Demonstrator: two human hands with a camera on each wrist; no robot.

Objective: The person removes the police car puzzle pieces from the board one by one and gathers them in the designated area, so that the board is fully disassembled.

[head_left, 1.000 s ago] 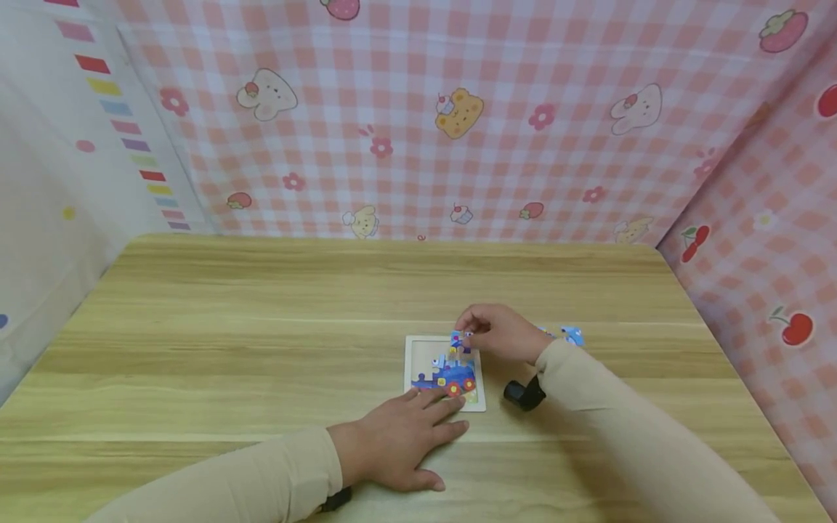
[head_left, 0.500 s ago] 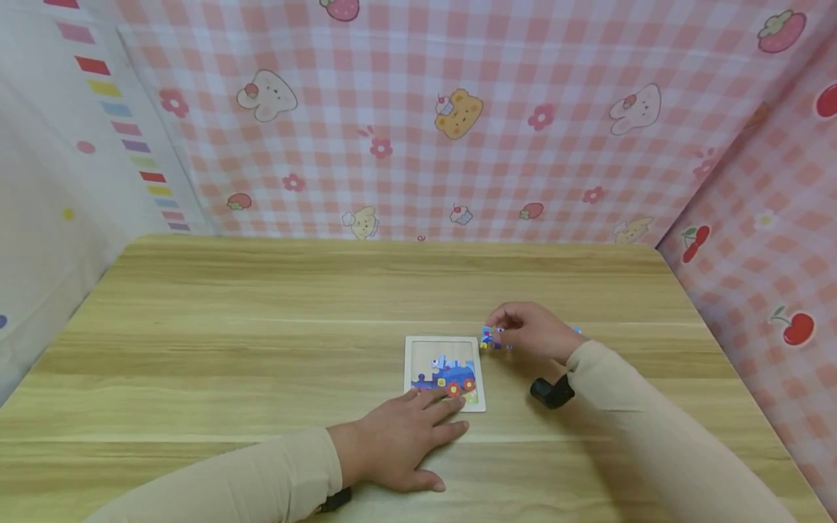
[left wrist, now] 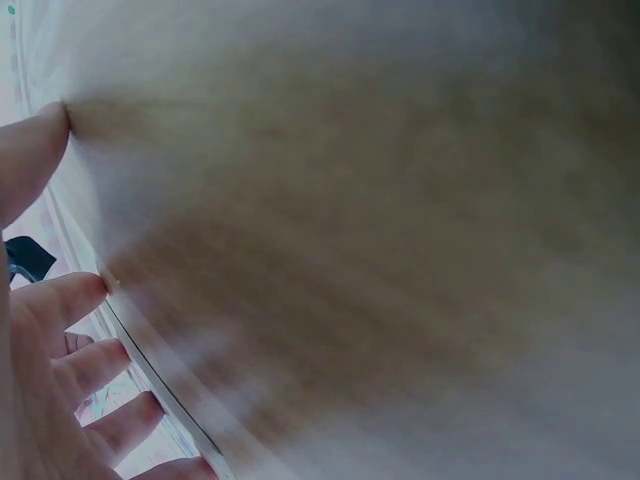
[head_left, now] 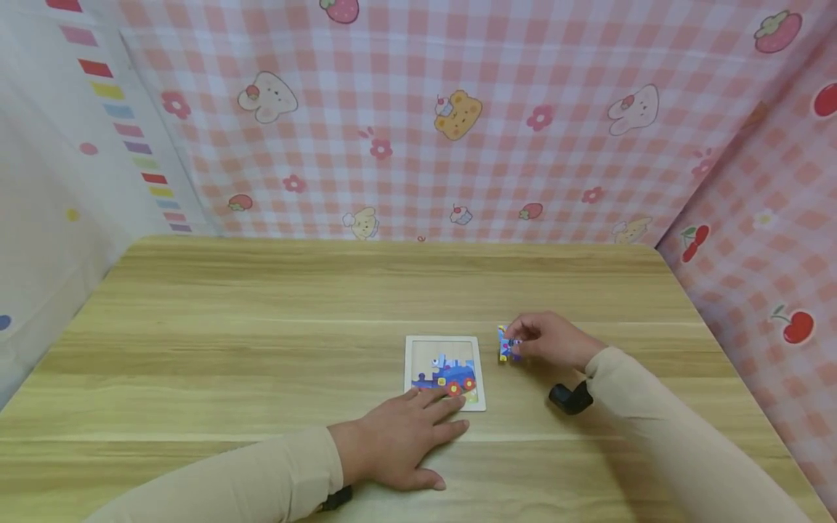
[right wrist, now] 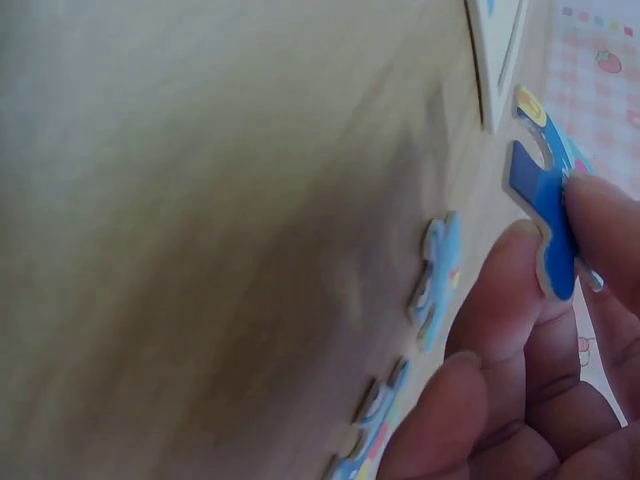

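Note:
My right hand (head_left: 552, 340) pinches a blue jigsaw piece (right wrist: 548, 215) between thumb and fingers, to the right of the puzzle tray. The piece is tilted and partly covered by the fingertips. My left hand (head_left: 407, 442) lies with fingers spread, its fingertips over the lower edge of the square, pale-rimmed puzzle tray (head_left: 408, 359). Inside that tray, fitted pieces form part of a blue train (head_left: 458, 374) with red wheels; bare backing shows above and at the left. The left hand hides part of the bottom row.
Loose jigsaw pieces lie on the table near my right hand, among them a light blue piece (right wrist: 437, 280) and a multicoloured piece (right wrist: 375, 425). A black wrist device (head_left: 571, 398) hangs below the right cuff. A gingham cloth (head_left: 523, 167) borders the table's far edge.
My right hand has moved right, carrying the blue jigsaw piece from over the tray's upper right to the table area beside it. The left hand has stayed in place.

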